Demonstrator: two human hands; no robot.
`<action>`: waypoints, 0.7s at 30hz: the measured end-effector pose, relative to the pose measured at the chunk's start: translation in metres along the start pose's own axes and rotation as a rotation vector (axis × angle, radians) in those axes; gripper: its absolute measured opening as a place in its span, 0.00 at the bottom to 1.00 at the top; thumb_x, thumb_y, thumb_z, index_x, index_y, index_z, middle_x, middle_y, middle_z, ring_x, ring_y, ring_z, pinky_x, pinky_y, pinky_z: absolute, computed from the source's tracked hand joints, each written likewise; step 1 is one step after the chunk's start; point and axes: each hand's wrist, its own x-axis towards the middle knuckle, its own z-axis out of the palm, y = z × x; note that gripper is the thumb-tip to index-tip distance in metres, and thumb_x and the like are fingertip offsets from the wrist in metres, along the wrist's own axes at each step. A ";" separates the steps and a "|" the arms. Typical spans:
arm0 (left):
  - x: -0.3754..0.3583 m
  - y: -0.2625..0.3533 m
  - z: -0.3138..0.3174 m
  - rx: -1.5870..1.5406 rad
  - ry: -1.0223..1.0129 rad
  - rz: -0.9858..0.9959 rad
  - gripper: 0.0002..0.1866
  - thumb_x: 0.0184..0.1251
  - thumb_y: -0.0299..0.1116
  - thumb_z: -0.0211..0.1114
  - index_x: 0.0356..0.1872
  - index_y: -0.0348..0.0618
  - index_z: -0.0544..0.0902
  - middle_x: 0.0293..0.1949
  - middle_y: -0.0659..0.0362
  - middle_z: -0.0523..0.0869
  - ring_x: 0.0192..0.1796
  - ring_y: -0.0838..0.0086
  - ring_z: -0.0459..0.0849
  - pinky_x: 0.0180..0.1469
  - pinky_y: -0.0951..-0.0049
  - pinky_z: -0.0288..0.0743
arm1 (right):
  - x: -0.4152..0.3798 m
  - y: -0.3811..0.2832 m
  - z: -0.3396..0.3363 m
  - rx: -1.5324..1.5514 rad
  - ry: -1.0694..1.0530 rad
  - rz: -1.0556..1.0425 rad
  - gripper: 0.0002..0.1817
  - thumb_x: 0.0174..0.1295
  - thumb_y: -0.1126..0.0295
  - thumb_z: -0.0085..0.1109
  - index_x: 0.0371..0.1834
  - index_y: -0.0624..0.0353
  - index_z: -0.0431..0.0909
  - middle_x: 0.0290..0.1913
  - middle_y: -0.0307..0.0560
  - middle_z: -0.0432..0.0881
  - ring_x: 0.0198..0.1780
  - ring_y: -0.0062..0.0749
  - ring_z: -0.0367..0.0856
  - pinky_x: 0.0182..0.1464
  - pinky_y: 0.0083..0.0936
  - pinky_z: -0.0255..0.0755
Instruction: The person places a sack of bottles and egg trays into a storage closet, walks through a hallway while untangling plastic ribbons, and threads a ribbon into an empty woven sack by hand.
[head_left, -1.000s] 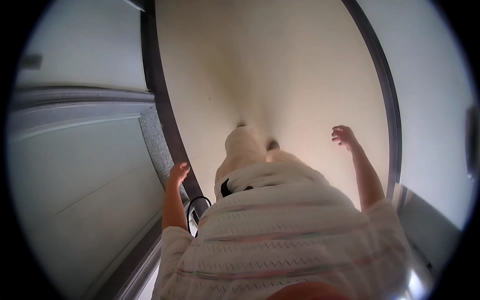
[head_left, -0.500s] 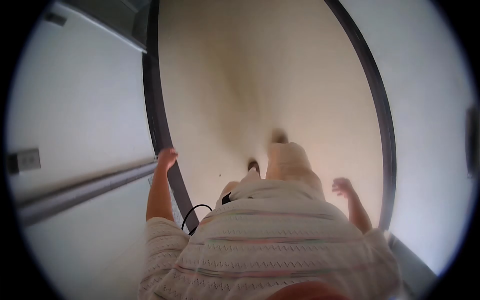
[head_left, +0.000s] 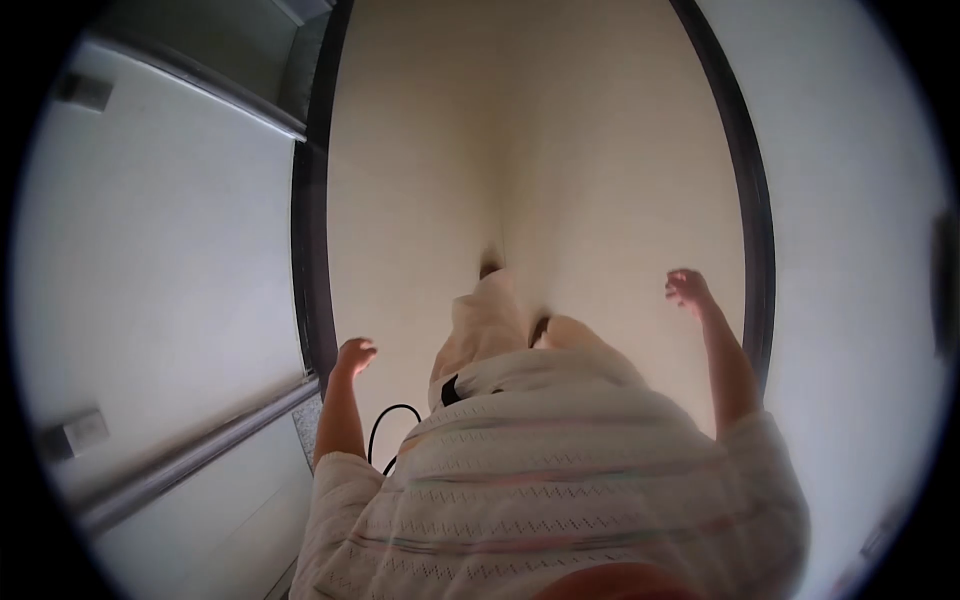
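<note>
My left hand [head_left: 356, 356] hangs out at my side, close to the dark baseboard along the left wall. Its fingers are loosely bent with nothing in them. On the other side, my right hand [head_left: 686, 288] is held a little further forward over the floor. Its fingers are slightly curled and apart, and the hand is bare. Neither hand touches anything. Between them is my light knitted top [head_left: 560, 450] with its striped pattern. A black cable loop [head_left: 372, 432] sticks out by my left hip.
A beige corridor floor [head_left: 420, 150] runs ahead under my feet. Dark baseboards [head_left: 312, 230] edge both sides. The left white wall [head_left: 200, 230] has a door frame [head_left: 200, 440] and outlet plates [head_left: 85, 433]. A white wall [head_left: 850, 250] stands on the right.
My legs have swapped in stride, the left foot now ahead. My left hand has swung back and my right hand forward. The left wall's features have slid backward past me.
</note>
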 end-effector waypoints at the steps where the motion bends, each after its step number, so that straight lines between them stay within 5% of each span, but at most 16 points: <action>1: -0.020 -0.005 -0.004 -0.073 -0.004 -0.150 0.20 0.52 0.38 0.60 0.48 0.47 0.76 0.37 0.56 0.82 0.32 0.69 0.83 0.32 0.69 0.78 | -0.002 -0.018 -0.011 -0.001 0.008 -0.062 0.16 0.57 0.63 0.49 0.48 0.57 0.71 0.35 0.41 0.78 0.34 0.27 0.79 0.29 0.23 0.69; 4: -0.032 -0.031 -0.008 -0.014 -0.058 -0.302 0.17 0.55 0.36 0.59 0.47 0.47 0.76 0.35 0.56 0.82 0.27 0.71 0.82 0.25 0.66 0.77 | -0.019 -0.059 -0.027 0.066 0.044 -0.231 0.17 0.56 0.67 0.50 0.48 0.58 0.71 0.36 0.41 0.78 0.34 0.27 0.79 0.29 0.20 0.69; 6: -0.029 -0.050 -0.019 -0.005 -0.114 -0.302 0.16 0.56 0.35 0.60 0.46 0.46 0.76 0.32 0.54 0.81 0.29 0.65 0.81 0.28 0.58 0.77 | -0.008 -0.024 0.000 0.165 -0.039 -0.207 0.15 0.57 0.69 0.49 0.48 0.58 0.71 0.37 0.41 0.78 0.34 0.28 0.80 0.28 0.21 0.69; 9: 0.042 -0.105 -0.065 0.162 -0.116 -0.274 0.12 0.54 0.35 0.60 0.40 0.44 0.77 0.27 0.54 0.80 0.25 0.67 0.81 0.23 0.60 0.75 | -0.033 -0.005 0.087 -0.010 -0.154 -0.029 0.14 0.58 0.65 0.50 0.47 0.55 0.72 0.34 0.42 0.80 0.34 0.29 0.80 0.27 0.24 0.71; 10: 0.031 -0.080 -0.075 0.211 0.087 -0.098 0.14 0.54 0.42 0.54 0.26 0.42 0.80 0.28 0.53 0.82 0.28 0.64 0.82 0.31 0.67 0.76 | -0.036 0.008 0.102 -0.024 -0.163 -0.039 0.15 0.58 0.61 0.50 0.45 0.55 0.73 0.34 0.42 0.80 0.32 0.29 0.80 0.26 0.25 0.70; 12: 0.078 -0.051 -0.090 0.399 0.065 0.010 0.15 0.50 0.43 0.56 0.30 0.41 0.80 0.34 0.49 0.81 0.42 0.58 0.78 0.44 0.61 0.72 | -0.029 0.053 0.118 -0.059 -0.160 0.107 0.17 0.59 0.58 0.50 0.46 0.55 0.71 0.37 0.44 0.79 0.34 0.30 0.80 0.26 0.27 0.69; 14: 0.107 -0.019 -0.110 0.440 0.317 0.326 0.21 0.53 0.45 0.55 0.45 0.44 0.77 0.44 0.51 0.79 0.51 0.60 0.74 0.52 0.63 0.67 | -0.050 0.086 0.126 -0.024 -0.161 0.284 0.17 0.59 0.58 0.50 0.47 0.56 0.70 0.38 0.45 0.78 0.35 0.32 0.79 0.28 0.28 0.69; 15: 0.113 0.004 -0.116 0.312 0.480 0.500 0.21 0.55 0.43 0.56 0.48 0.45 0.75 0.45 0.52 0.79 0.50 0.61 0.76 0.51 0.64 0.69 | -0.065 0.103 0.129 0.001 -0.142 0.336 0.09 0.56 0.62 0.49 0.32 0.54 0.73 0.29 0.41 0.78 0.30 0.31 0.80 0.27 0.32 0.68; 19: 0.049 0.136 -0.120 -0.117 0.292 0.552 0.19 0.55 0.39 0.57 0.48 0.46 0.75 0.42 0.54 0.81 0.45 0.62 0.78 0.49 0.68 0.70 | -0.103 0.136 0.102 -0.145 -0.221 0.328 0.07 0.55 0.63 0.49 0.31 0.52 0.73 0.29 0.41 0.78 0.29 0.33 0.80 0.28 0.36 0.68; 21: 0.044 0.141 -0.075 0.081 0.197 0.572 0.19 0.54 0.41 0.57 0.48 0.47 0.75 0.43 0.54 0.80 0.48 0.64 0.77 0.51 0.69 0.69 | -0.106 0.156 0.080 -0.056 -0.257 0.250 0.06 0.55 0.63 0.49 0.30 0.52 0.73 0.28 0.40 0.77 0.28 0.32 0.79 0.28 0.38 0.68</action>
